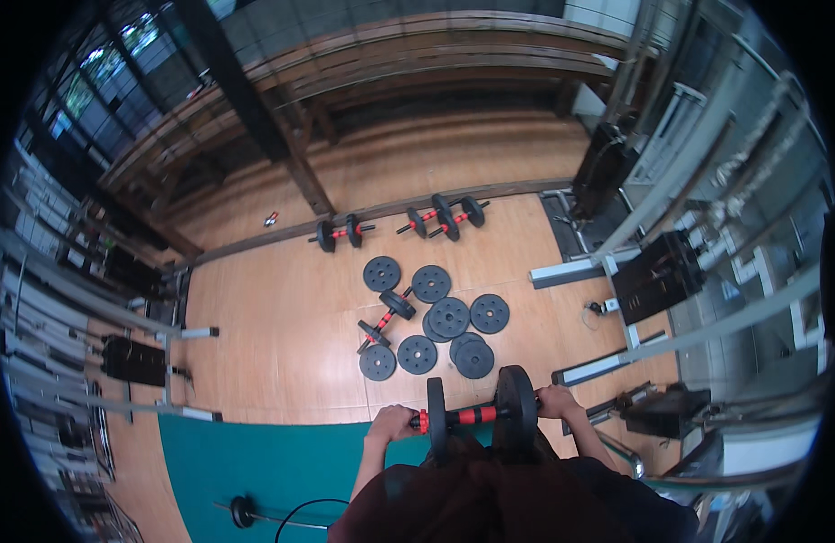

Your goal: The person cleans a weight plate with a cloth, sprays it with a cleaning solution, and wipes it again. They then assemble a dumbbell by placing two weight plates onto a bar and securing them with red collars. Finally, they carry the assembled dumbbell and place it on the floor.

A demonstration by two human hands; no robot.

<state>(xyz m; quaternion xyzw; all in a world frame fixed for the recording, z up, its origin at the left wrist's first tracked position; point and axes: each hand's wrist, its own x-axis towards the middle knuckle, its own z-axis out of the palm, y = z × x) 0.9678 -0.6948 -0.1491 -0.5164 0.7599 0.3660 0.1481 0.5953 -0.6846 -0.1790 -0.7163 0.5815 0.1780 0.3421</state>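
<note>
1. Fingers of left hand (392, 423) and right hand (557, 400) wrapped tight around the ends of a red-gripped dumbbell (476, 414), held over the wooden floor (282, 335) near the green mat (255, 462) edge.
2. Loose weight plates (449, 317) scattered just ahead; bare boards open to the left.

The dumbbell (476, 414) hangs between the left hand (395, 422) and the right hand (556, 401), above the floor (282, 335). Beyond it loose weight plates (449, 317) lie scattered around another dumbbell (386, 319). Farther back two more dumbbells (345, 232) rest by the wall. A mat (255, 462) lies lower left.
</note>
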